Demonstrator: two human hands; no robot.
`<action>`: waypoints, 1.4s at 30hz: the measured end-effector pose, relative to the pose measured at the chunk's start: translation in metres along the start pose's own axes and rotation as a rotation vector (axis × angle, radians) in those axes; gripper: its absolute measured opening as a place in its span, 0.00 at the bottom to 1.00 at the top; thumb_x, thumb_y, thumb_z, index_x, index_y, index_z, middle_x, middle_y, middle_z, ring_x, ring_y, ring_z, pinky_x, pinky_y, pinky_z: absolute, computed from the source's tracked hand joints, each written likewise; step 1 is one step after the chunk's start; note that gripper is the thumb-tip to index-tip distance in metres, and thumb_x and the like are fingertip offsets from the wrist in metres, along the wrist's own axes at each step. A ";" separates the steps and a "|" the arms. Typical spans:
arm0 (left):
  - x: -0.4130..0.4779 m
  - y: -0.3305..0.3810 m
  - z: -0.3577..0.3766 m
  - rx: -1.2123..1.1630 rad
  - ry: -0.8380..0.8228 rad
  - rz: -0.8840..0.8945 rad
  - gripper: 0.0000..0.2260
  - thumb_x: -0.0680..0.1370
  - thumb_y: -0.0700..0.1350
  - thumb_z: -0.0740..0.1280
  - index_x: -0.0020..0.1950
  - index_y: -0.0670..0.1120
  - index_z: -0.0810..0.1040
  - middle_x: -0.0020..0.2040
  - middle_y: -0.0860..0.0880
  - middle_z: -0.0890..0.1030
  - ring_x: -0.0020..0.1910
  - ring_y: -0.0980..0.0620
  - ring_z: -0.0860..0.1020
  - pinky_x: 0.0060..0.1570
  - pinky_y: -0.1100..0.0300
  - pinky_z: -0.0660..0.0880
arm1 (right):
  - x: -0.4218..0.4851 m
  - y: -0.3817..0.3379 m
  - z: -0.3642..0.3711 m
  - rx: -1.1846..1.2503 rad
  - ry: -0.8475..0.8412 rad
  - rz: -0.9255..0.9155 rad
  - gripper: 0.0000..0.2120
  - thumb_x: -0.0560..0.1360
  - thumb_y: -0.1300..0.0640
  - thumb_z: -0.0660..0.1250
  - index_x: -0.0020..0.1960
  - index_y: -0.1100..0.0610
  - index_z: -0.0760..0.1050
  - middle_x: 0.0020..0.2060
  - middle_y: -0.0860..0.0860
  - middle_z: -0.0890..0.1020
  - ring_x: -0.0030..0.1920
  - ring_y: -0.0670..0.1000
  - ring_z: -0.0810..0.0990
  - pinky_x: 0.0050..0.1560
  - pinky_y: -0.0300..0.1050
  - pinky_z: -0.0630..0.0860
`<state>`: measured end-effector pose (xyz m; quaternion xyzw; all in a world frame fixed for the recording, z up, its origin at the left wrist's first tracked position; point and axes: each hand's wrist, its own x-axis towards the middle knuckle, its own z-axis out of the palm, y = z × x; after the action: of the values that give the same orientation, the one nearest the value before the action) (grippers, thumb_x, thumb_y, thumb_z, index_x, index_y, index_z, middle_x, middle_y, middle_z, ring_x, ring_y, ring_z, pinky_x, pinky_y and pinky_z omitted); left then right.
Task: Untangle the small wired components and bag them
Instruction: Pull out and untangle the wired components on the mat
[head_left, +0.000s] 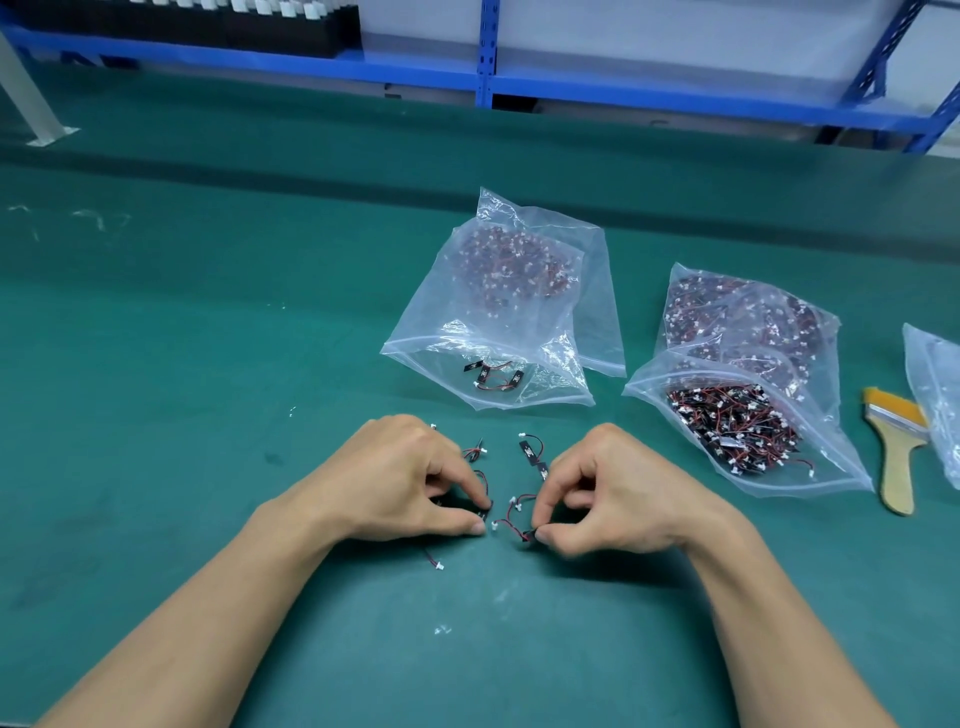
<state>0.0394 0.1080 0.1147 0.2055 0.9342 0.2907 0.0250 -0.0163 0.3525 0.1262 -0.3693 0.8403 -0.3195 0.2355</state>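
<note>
Components lie loose on the mat at lower centre of the frame, between and just above the two hands. Each is a small black strip with a red-and-black wire ending in a white plug.

Left hand: fingers curled, thumb and forefinger pinching one strip low over the mat.

Right hand: fingers curled, thumb and forefinger pinching the end of a second strip. Its wire loops up and left to a white plug. The two held pieces are near but apart.

Centre bag, just above the hands, holds a few components near its mouth. Right bag holds a dense heap of them. A brush lies at its right.
</note>
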 end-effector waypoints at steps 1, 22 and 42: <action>-0.001 0.000 -0.001 -0.011 0.004 0.002 0.09 0.69 0.62 0.75 0.46 0.61 0.86 0.30 0.54 0.74 0.31 0.57 0.70 0.33 0.55 0.69 | 0.001 0.000 -0.001 0.020 0.004 0.002 0.06 0.63 0.49 0.71 0.39 0.45 0.84 0.30 0.63 0.73 0.32 0.60 0.63 0.32 0.44 0.60; -0.001 -0.003 0.001 -0.088 0.035 0.055 0.07 0.69 0.58 0.76 0.45 0.59 0.86 0.28 0.53 0.70 0.30 0.56 0.70 0.34 0.54 0.71 | -0.012 0.017 -0.022 -0.007 0.033 0.112 0.04 0.64 0.51 0.76 0.32 0.49 0.83 0.23 0.48 0.60 0.29 0.50 0.56 0.29 0.40 0.57; 0.001 -0.049 -0.013 -0.136 0.655 -0.350 0.08 0.72 0.49 0.78 0.35 0.53 0.83 0.22 0.53 0.62 0.25 0.55 0.59 0.32 0.60 0.60 | 0.020 0.035 -0.005 0.108 0.634 0.165 0.16 0.76 0.54 0.72 0.30 0.54 0.82 0.17 0.44 0.68 0.20 0.44 0.63 0.26 0.31 0.61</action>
<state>0.0181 0.0647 0.0981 -0.0632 0.8921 0.3939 -0.2122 -0.0481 0.3577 0.1012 -0.1692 0.8806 -0.4426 0.0065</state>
